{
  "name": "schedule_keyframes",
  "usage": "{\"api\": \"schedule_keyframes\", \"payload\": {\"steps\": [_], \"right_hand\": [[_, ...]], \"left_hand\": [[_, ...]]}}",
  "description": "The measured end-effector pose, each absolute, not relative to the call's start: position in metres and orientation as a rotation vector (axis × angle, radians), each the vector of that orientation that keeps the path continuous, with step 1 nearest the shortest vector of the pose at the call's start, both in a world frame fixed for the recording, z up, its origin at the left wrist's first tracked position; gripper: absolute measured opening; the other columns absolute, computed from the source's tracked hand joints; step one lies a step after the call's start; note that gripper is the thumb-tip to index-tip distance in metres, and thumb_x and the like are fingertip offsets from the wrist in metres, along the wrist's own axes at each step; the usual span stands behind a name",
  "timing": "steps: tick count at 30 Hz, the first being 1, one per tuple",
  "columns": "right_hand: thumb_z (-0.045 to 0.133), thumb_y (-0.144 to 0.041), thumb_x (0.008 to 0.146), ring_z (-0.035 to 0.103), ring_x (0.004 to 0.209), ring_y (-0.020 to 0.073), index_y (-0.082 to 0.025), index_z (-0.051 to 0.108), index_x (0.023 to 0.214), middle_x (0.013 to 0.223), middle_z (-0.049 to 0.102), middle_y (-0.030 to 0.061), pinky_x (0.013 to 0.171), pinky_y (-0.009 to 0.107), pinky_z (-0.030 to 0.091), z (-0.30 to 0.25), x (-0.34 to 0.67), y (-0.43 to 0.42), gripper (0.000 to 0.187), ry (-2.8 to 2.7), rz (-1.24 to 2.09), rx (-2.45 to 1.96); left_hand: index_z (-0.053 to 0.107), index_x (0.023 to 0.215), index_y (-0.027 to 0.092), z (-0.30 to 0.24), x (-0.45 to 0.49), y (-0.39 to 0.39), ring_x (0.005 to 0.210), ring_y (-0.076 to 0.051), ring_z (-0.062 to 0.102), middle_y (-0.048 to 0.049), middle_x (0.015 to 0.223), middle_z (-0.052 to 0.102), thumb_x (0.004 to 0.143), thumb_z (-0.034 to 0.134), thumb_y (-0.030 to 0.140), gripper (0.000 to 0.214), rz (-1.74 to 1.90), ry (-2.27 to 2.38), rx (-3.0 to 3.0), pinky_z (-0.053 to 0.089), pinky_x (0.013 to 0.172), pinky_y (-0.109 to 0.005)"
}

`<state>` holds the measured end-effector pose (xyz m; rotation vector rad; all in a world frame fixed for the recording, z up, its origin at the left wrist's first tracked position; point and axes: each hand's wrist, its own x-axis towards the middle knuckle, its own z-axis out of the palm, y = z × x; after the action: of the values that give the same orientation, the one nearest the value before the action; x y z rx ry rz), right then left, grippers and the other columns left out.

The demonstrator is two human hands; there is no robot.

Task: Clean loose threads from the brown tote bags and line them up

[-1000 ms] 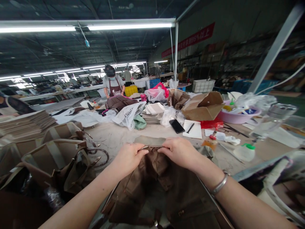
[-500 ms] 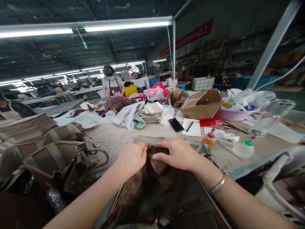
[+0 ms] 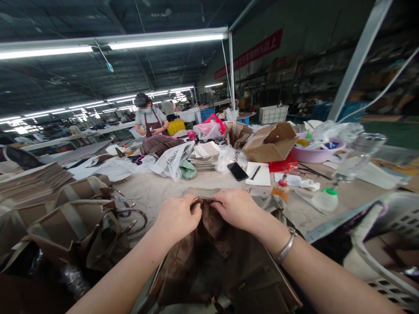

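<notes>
A brown bag (image 3: 229, 261) with a dark lining gapes wide right in front of me, its far rim towards the table. My left hand (image 3: 178, 216) pinches that far rim, fingers over the outside and thumb inside. Close to its right, my right hand (image 3: 237, 209) grips the same rim between thumb and fingers; a metal bangle (image 3: 287, 246) circles that wrist. A short stretch of edge shows between the two hands. Fingertips behind the rim are hidden. Several similar bags (image 3: 70, 222) with handles stand on the left.
On the table (image 3: 153, 187) lie a phone (image 3: 237, 171), a pen (image 3: 255, 172) on white paper, a bottle of amber liquid (image 3: 280, 187) and a green-capped bottle (image 3: 325, 199). A white basket (image 3: 369, 257) stands at right. Across the table is a co-worker (image 3: 149, 117) in an apron.
The view has shifted a little, so the scene sits further left. My right hand's thumb and fingers have closed onto the rim. The left hand keeps its hold.
</notes>
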<state>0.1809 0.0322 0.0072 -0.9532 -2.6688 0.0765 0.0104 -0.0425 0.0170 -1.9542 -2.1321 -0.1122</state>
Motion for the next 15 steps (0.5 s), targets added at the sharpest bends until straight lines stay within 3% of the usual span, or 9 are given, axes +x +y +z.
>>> {"api": "schedule_keyframes", "payload": {"steps": [8,15], "right_hand": [[0.043,-0.036,0.089,0.061,0.079,0.0202,-0.021,0.067,0.082,0.085,0.068,0.006,0.067,0.027,0.042,0.009,0.174,0.027,0.029,-2.686,0.078,-0.989],[0.047,-0.031,0.088,0.06,0.084,0.0172,-0.027,0.066,0.099,0.094,0.067,0.0015,0.07,0.024,0.04,0.003,0.183,0.041,0.023,-2.675,0.246,-0.841]], "left_hand": [[0.065,0.072,0.017,0.019,0.013,-0.035,0.064,-0.025,0.063,-0.0097,0.068,0.068,0.084,0.037,0.032,0.034,-0.016,-2.074,-1.884,0.036,0.054,-0.03],[0.061,0.068,0.017,0.017,-0.014,-0.026,0.06,-0.013,0.056,-0.0016,0.062,0.062,0.085,0.04,0.026,0.029,-0.253,-1.913,-2.371,0.033,0.056,-0.023]]}}
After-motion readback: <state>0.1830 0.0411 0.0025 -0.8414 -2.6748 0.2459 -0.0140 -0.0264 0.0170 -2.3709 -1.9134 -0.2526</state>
